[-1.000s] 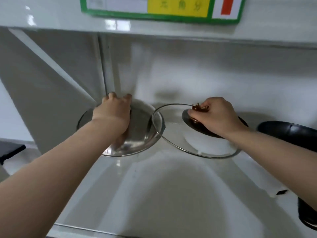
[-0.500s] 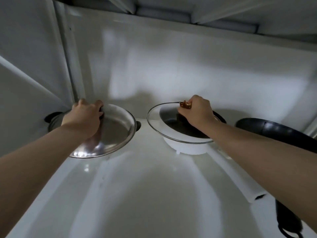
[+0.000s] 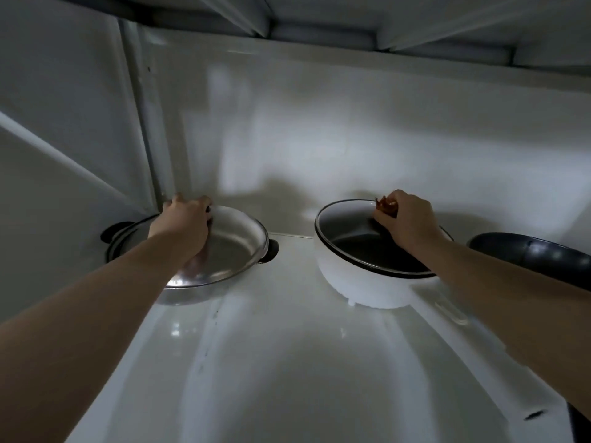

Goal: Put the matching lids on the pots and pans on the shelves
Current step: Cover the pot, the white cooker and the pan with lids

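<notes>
Inside a white shelf bay, my left hand (image 3: 184, 227) grips the knob of a shiny steel lid (image 3: 230, 254), which sits tilted on a steel pot (image 3: 134, 238) with dark side handles at the back left. My right hand (image 3: 406, 222) holds the brown knob (image 3: 385, 204) of a glass lid (image 3: 348, 231); the lid lies over a white pan (image 3: 358, 286) with a dark inside. The pan's white handle (image 3: 447, 310) points toward me on the right.
A black pan (image 3: 531, 254) sits at the far right, partly behind my right forearm. The white shelf floor (image 3: 287, 362) stretches toward me. A metal upright (image 3: 144, 123) stands at the back left, and the underside of the shelf above (image 3: 319, 14) is close overhead.
My view has moved deeper into the bay. The glass lid has come down from a tilted hold onto the white pan. The steel lid has settled lower over its pot.
</notes>
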`<action>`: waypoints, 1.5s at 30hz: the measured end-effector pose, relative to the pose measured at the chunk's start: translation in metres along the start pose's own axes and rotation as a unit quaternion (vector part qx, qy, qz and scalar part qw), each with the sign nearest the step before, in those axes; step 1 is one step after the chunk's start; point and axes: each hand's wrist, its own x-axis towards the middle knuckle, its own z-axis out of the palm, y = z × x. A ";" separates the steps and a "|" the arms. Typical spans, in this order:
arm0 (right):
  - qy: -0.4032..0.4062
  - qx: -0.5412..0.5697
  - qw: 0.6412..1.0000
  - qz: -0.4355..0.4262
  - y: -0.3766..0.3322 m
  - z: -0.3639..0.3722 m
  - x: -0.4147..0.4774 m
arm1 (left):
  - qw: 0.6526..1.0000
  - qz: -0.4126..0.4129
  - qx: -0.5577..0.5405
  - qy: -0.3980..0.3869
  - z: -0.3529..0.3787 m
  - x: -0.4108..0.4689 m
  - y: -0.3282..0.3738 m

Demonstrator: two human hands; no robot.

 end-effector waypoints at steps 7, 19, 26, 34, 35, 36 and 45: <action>0.008 -0.015 1.000 -0.008 0.001 0.005 0.000 | 1.000 -0.014 0.018 0.004 0.002 0.001 -0.013; -0.064 0.031 0.997 0.014 0.001 -0.033 -0.022 | 0.999 0.016 0.038 -0.005 -0.011 -0.028 0.002; -0.060 -0.028 0.998 0.014 0.045 -0.102 -0.080 | 0.992 0.116 0.053 -0.016 -0.034 -0.095 0.109; -0.065 -0.026 0.997 0.041 0.049 -0.146 -0.128 | 0.979 0.188 -0.049 -0.063 -0.022 -0.169 0.250; -0.063 -0.032 0.997 0.037 0.054 -0.154 -0.134 | 0.976 0.201 -0.053 -0.068 -0.017 -0.179 0.264; -0.056 -0.034 0.997 0.031 0.062 -0.164 -0.141 | 0.972 0.217 -0.056 -0.073 -0.013 -0.190 0.278; -0.134 -0.265 0.931 0.213 0.251 -0.282 -0.226 | 0.933 0.302 -0.054 -0.187 0.036 -0.271 0.365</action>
